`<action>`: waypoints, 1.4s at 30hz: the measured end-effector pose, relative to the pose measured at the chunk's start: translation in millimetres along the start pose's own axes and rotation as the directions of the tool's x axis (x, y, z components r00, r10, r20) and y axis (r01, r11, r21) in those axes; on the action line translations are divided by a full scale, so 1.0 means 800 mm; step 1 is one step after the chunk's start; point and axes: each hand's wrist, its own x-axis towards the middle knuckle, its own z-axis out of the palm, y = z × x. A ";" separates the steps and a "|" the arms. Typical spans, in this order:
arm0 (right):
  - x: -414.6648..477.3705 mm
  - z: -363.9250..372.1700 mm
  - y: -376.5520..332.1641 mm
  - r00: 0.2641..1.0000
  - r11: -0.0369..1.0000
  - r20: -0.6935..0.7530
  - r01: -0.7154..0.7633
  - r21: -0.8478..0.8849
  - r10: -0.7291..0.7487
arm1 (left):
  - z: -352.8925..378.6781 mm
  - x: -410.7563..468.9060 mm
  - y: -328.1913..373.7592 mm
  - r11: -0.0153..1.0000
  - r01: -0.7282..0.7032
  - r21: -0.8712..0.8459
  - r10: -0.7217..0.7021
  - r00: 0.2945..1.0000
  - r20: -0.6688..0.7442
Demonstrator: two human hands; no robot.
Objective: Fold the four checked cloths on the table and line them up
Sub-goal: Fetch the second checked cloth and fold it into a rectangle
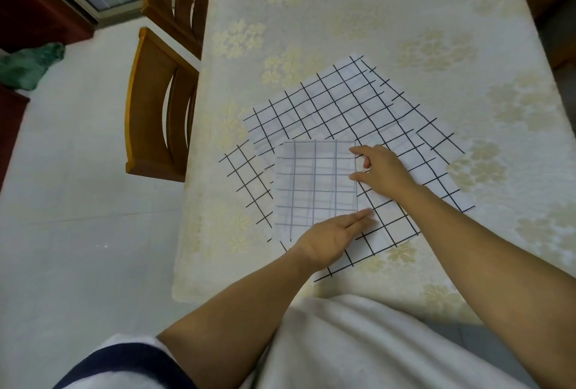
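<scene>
Folded cloth (314, 183), atop spread pile (336, 102): left hand (330, 239) flat, fingers together; right hand (378, 169) fingers apart, squaring edge. Next: set aside.

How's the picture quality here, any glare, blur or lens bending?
Head view: soft, even light, faint shadows under the left hand and right hand; a small glint on the floor tiles; wide-angle bending curves the table edges; the folded cloth looks sharp.

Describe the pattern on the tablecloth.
Cream tablecloth with pale gold flower clusters, seen in the head view.
</scene>
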 end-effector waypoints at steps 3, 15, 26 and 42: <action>0.004 -0.002 -0.002 0.999 0.999 0.033 -0.006 -0.033 0.007 | -0.008 0.007 0.000 0.993 0.100 -0.058 -0.108 0.983 -0.149; 0.013 -0.015 -0.012 0.987 0.988 0.151 -0.025 -0.154 0.049 | -0.018 0.029 -0.008 0.929 0.358 0.095 -0.364 0.930 0.046; -0.031 0.002 -0.033 0.937 0.943 -0.146 -0.298 0.147 0.318 | -0.076 0.047 -0.019 0.940 0.340 0.038 -0.337 0.939 -0.064; -0.076 -0.003 -0.023 0.969 0.961 0.060 -0.245 0.125 0.239 | -0.137 0.087 -0.044 0.790 -0.045 0.611 0.028 0.999 0.036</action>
